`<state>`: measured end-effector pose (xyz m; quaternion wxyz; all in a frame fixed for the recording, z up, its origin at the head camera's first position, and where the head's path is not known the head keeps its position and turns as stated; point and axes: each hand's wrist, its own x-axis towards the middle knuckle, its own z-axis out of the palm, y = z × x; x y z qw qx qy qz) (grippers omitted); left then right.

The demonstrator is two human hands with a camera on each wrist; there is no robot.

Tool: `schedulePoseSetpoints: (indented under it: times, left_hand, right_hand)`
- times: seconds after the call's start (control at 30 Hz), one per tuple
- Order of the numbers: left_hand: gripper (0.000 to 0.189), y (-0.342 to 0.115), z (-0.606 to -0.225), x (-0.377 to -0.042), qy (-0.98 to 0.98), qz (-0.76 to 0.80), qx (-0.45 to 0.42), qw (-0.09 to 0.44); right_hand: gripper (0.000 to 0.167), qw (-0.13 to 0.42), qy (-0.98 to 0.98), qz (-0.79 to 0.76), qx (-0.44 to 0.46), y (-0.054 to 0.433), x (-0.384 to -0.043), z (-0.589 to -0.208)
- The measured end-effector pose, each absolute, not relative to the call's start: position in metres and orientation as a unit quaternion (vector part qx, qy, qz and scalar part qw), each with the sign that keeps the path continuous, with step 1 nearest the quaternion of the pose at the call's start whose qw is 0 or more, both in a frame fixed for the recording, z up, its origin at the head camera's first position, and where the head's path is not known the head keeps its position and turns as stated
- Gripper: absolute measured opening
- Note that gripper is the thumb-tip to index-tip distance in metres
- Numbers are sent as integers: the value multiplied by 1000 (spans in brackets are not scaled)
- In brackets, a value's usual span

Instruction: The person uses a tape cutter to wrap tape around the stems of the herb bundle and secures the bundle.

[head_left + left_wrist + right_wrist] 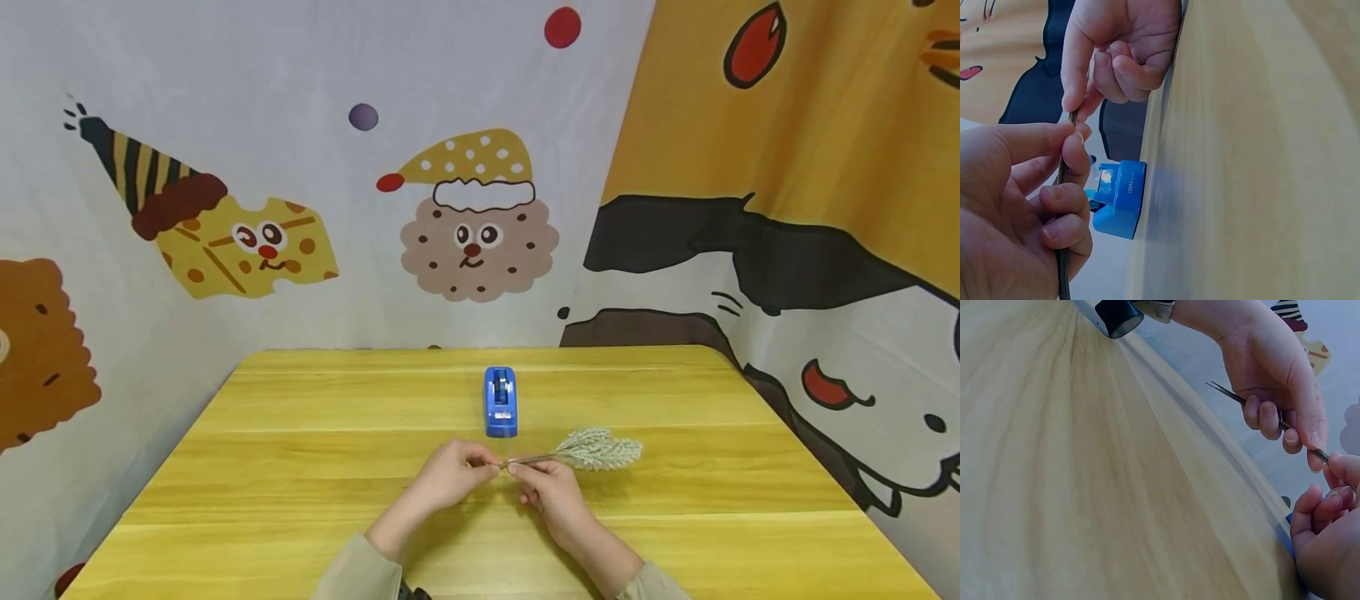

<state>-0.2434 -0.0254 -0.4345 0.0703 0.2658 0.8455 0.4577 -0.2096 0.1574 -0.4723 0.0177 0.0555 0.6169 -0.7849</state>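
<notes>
Both hands hold the thin stems of a bunch of pale green dried grass heads [600,450] over the table, in front of a blue tape dispenser [500,404]. My left hand [450,477] pinches the stems between thumb and forefinger; its other fingers curl around the dark stem ends [1064,275] in the left wrist view. Right beside it, my right hand [557,498] pinches the stems with thumb and forefinger, nearer the fluffy heads, which point right. A faint clear strip shows between the dispenser's front and the stems in the head view.
The wooden table [300,433] spreads around the hands. Behind it hangs a curtain [360,275] printed with cartoon figures. A dark cylindrical device [1119,317] sits at the left wrist, by the beige sleeve [360,571].
</notes>
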Motion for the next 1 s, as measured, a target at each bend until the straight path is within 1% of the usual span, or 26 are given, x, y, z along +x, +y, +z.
schedulePoseSetpoints:
  times: [0.1,0.33,0.4,0.53,0.57,0.63,0.73,0.8,0.9,1.0]
  left_hand:
    - [10,-24,-434,-243,847,456,265,69]
    - [10,-22,-433,-242,848,454,265,69]
    - [10,-21,-432,-242,848,454,265,68]
    - [9,-21,-429,-243,850,452,263,68]
    - [10,-21,-429,-243,849,452,264,68]
    - [10,-21,-428,-243,849,453,264,69]
    - [10,-23,-425,-242,849,452,265,69]
    - [10,-23,-423,-241,850,449,266,68]
    - [12,-24,-421,-240,851,447,266,73]
    - [16,-24,-420,-240,852,446,264,80]
  right_hand:
    - [5,19,612,-789,55,159,-210,-473]
    - [14,21,608,-791,66,162,-210,-473]
    - [13,16,607,-791,67,161,-210,-472]
    - [5,4,620,-782,66,160,-207,-470]
    - [8,3,625,-778,65,160,-206,-470]
    - [18,3,637,-768,60,160,-204,-469]
    - [32,17,660,-749,47,164,-200,-469]
    - [34,39,688,-725,28,170,-197,-467]
    - [31,72,736,-673,-24,179,-190,-459]
    - [27,93,770,-626,-86,190,-184,-439]
